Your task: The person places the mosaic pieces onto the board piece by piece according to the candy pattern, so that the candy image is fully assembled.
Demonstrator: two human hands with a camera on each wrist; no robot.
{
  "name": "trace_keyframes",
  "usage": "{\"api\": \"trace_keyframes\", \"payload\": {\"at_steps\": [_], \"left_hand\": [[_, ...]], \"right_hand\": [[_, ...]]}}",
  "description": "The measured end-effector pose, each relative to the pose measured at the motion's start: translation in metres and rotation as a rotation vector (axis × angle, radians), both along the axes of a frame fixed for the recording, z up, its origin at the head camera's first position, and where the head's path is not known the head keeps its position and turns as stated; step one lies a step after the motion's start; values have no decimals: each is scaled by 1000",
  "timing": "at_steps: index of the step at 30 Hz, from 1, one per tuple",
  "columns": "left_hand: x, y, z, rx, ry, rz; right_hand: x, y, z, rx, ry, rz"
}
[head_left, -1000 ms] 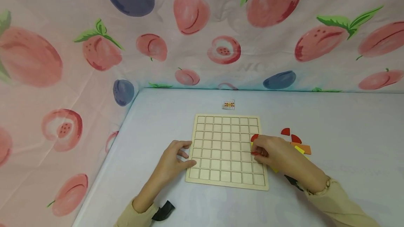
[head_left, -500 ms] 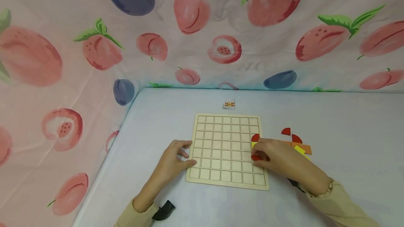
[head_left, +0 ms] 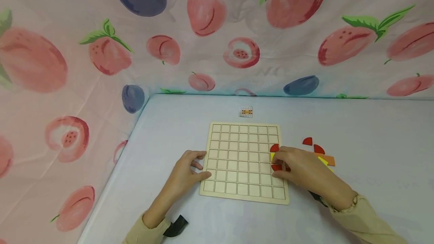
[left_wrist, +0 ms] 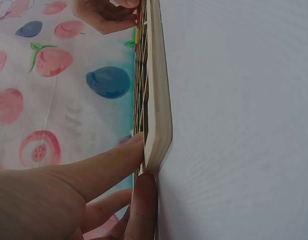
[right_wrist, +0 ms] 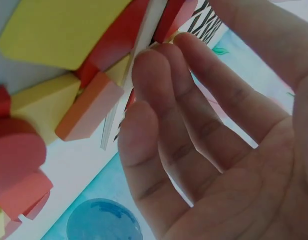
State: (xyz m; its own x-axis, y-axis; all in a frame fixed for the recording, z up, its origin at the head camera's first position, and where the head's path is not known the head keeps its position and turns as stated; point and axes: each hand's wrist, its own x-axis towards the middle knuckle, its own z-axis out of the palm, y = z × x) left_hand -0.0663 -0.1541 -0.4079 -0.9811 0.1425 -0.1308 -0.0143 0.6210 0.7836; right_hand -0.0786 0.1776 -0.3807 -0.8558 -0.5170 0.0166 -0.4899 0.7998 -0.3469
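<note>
Directly at nine o'clock from the right hand, the nearer one, a red tile lies at the three-o'clock side of the wooden grid board, long axis unclear. It sits between thumb and fingertips; whether they pinch it, I cannot tell. Loosely spread, the left hand touches the nine-o'clock edge.

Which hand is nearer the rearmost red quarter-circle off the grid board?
Right: the right hand is just short of the red quarter-circle; the left hand is at the grid board's left edge.
</note>
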Motion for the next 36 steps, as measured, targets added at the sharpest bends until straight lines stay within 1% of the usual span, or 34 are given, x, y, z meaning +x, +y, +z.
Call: {"api": "trace_keyframes", "payload": {"at_steps": [4, 13, 22, 28, 33, 36], "left_hand": [[0, 0, 0, -12, 1, 2], [-1, 1, 0, -14, -9, 7], [-1, 0, -1, -6, 0, 2], [-1, 1, -1, -8, -3, 3], [-1, 1, -1, -8, -4, 3], [-1, 1, -1, -6, -3, 2]], "right_hand": [[-1, 1, 0, 4, 25, 15], [-2, 0, -3, -2, 13, -11], [-1, 0, -4, -16, 35, -14], [-3, 5, -2, -46, 10, -8], [-4, 13, 0, -22, 39, -16], [-5, 17, 1, -12, 29, -33]]}}
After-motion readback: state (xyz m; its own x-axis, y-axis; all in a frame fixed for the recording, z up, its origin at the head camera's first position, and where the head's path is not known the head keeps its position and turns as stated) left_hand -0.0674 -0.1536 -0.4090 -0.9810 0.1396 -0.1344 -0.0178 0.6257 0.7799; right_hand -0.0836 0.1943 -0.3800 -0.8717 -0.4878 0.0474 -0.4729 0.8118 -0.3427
